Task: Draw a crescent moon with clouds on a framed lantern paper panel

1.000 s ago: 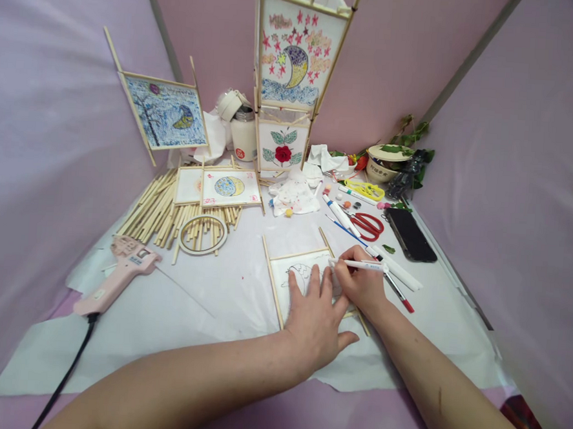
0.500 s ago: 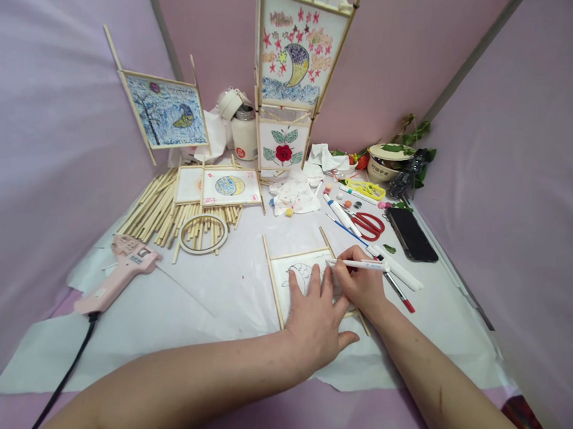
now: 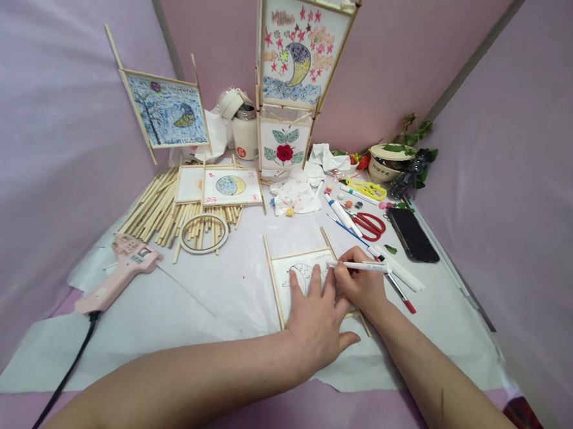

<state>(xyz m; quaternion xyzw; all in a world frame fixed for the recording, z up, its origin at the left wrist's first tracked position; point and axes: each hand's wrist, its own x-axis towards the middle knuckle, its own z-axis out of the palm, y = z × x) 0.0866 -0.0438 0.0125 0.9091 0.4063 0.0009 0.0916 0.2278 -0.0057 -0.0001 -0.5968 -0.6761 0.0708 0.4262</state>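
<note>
A white paper panel framed with thin wooden sticks lies in front of me, bearing a dark line drawing with a rounded, scalloped shape. My left hand rests flat on it with fingers spread, hiding part of the drawing. In my right hand, pinched between thumb and fingers, is a slim white pen. Its tip points left and meets the paper near the upper right of the panel, just beyond my left fingertips. The panel's lower right is hidden under both hands.
Left lie a pink glue gun, a tape roll and many wooden sticks. A lantern-like painted frame stands behind. Right are red-handled scissors, markers, a phone and a lidded bowl.
Very little differs. The pen and my right hand have shifted slightly at the panel's upper right; my left hand stays flat on the paper.
</note>
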